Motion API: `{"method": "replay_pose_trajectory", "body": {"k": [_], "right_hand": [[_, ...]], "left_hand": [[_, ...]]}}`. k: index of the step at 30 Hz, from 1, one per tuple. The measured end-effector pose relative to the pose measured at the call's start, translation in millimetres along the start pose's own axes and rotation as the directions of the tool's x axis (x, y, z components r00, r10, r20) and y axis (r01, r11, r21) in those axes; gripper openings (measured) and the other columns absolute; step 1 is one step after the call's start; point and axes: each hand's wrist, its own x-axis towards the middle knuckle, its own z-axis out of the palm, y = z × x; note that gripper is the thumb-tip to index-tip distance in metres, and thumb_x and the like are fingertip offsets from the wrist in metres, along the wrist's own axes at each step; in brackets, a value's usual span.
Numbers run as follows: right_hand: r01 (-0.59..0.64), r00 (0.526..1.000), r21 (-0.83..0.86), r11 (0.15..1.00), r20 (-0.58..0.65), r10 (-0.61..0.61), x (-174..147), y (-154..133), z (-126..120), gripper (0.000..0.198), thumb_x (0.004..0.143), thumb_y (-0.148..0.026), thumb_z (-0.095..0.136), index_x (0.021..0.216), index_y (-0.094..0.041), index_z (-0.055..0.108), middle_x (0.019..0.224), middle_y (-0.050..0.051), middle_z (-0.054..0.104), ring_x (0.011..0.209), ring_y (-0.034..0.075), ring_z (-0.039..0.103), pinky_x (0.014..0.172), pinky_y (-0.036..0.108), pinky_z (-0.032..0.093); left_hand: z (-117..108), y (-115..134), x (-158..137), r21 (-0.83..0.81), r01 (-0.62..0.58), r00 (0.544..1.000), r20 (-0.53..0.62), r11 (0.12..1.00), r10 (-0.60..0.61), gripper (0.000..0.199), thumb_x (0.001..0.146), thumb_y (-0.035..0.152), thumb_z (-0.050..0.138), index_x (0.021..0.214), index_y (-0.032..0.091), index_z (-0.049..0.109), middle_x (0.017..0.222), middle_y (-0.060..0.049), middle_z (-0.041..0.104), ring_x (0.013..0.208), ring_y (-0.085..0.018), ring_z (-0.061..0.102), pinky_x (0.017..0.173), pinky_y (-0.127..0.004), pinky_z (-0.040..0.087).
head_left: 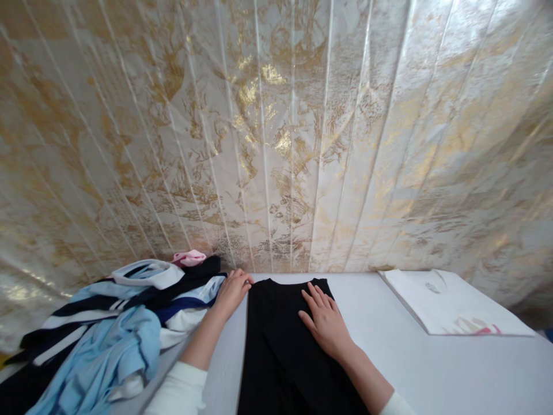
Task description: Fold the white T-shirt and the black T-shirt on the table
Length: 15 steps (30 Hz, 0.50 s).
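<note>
A black shirt [276, 340] lies lengthwise on the white table, its neckline at the far end and its sides folded into a narrow strip. My left hand [232, 293] is at the shirt's far left corner, fingers bent and closed on the edge there. Flat on the upper right part of the shirt rests my right hand [324, 323], its fingers spread and holding nothing. The near end of the shirt runs out of view at the bottom.
To the left is a loose heap of clothes [116, 323] in light blue, black, white and pink. A stack of folded white shirts [453, 302] lies at the right on the white table [389, 357]. A gold-patterned, shiny sheet [276, 144] covers the wall behind.
</note>
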Motion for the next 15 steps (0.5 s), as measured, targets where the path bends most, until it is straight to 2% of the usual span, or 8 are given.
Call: {"method": "replay_pose_trajectory", "body": {"k": [5, 9, 12, 15], "right_hand": [[0.015, 0.998, 0.127, 0.992, -0.055, -0.008, 5, 10, 9, 0.055, 0.091, -0.044, 0.045, 0.140, -0.020, 0.047, 0.154, 0.007, 0.032, 0.143, 0.026, 0.025, 0.113, 0.046, 0.026], [-0.001, 0.987, 0.307, 0.952, -0.150, 0.050, 19, 49, 3, 0.050, 0.090, -0.038, 0.043, 0.135, -0.017, 0.051, 0.146, 0.012, 0.045, 0.137, 0.025, 0.037, 0.111, 0.042, 0.030], [-0.020, 0.978, 0.317, 0.948, -0.193, 0.085, 31, 81, -9, 0.045, 0.087, -0.028, 0.042, 0.128, -0.017, 0.056, 0.133, 0.013, 0.057, 0.127, 0.026, 0.048, 0.108, 0.044, 0.034], [0.010, 0.979, 0.317, 0.948, -0.197, 0.055, 43, 100, -18, 0.040, 0.083, -0.021, 0.042, 0.116, -0.018, 0.063, 0.115, 0.011, 0.066, 0.111, 0.025, 0.058, 0.099, 0.043, 0.041]], "left_hand": [[-1, 15, -3, 0.027, 0.037, 0.999, -0.031, 0.999, -0.036, 0.014, 0.087, 0.011, 0.054, 0.095, 0.020, 0.062, 0.104, -0.006, 0.058, 0.104, -0.023, 0.051, 0.090, -0.034, 0.039], [-6, 53, -11, 0.010, -0.023, 0.998, -0.052, 1.000, 0.024, 0.021, 0.090, 0.011, 0.050, 0.106, 0.022, 0.058, 0.110, -0.005, 0.057, 0.108, -0.021, 0.050, 0.092, -0.032, 0.038], [-6, 84, -21, -0.002, -0.067, 0.998, -0.021, 0.998, 0.067, 0.011, 0.091, 0.017, 0.052, 0.094, 0.022, 0.061, 0.102, -0.003, 0.061, 0.102, -0.021, 0.054, 0.087, -0.031, 0.040], [-1, 103, -28, 0.020, -0.040, 0.999, 0.010, 0.999, 0.040, 0.011, 0.091, 0.024, 0.055, 0.083, 0.019, 0.061, 0.094, -0.006, 0.062, 0.095, -0.025, 0.057, 0.081, -0.035, 0.043]]}}
